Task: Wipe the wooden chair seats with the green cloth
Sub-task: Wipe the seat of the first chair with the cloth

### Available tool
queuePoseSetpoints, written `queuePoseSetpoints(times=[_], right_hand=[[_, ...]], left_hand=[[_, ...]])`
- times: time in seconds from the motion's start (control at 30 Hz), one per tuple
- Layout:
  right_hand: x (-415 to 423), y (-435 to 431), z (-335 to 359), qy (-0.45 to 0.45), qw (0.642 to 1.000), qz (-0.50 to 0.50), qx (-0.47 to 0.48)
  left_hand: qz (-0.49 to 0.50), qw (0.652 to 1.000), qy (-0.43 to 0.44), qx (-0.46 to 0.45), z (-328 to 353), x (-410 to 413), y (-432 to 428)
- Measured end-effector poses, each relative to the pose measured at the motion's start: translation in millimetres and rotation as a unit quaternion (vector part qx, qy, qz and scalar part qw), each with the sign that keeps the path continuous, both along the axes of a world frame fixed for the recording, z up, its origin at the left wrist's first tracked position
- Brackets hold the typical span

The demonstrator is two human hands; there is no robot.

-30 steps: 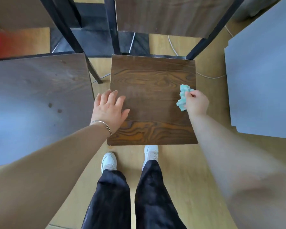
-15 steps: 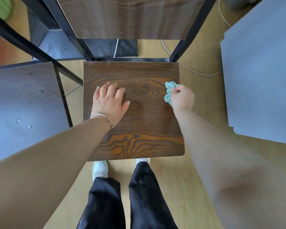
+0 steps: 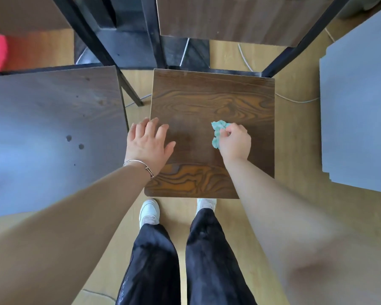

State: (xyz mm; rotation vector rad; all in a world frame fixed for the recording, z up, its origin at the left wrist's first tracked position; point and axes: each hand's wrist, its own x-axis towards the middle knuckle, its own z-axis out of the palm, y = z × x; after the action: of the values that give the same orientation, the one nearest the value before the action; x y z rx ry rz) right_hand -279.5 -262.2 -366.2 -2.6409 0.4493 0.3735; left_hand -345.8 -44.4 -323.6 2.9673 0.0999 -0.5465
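1 head-worn, wide-angle view — facing almost straight down, close above the chair seat (image 3: 211,100).

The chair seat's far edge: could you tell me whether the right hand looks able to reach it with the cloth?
Probably yes: the right hand, gripping the green cloth, is over mid-seat, and the chair seat beyond it lies bare up to the back edge.

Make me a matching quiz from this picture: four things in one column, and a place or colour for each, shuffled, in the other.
Column one:
1. cloth
2. left hand
3. bracelet
4. shoes

Column two:
A. flat on the left edge of the seat
B. white, on the floor
C. bunched in the right hand
D. silver

Pairs: 1-C, 2-A, 3-D, 4-B
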Motion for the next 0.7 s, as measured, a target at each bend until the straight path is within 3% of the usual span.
queuePoseSetpoints(times=[0.37,0.7], right_hand=[[-98,104,-1,0.001,0.992,0.121,0.018],[-202,139,-4,-0.003,0.973,0.199,0.112]], left_hand=[[0.031,0.999,0.019,0.017,0,-89,74],[0.027,1.0,0.005,0.001,4,-122,90]])
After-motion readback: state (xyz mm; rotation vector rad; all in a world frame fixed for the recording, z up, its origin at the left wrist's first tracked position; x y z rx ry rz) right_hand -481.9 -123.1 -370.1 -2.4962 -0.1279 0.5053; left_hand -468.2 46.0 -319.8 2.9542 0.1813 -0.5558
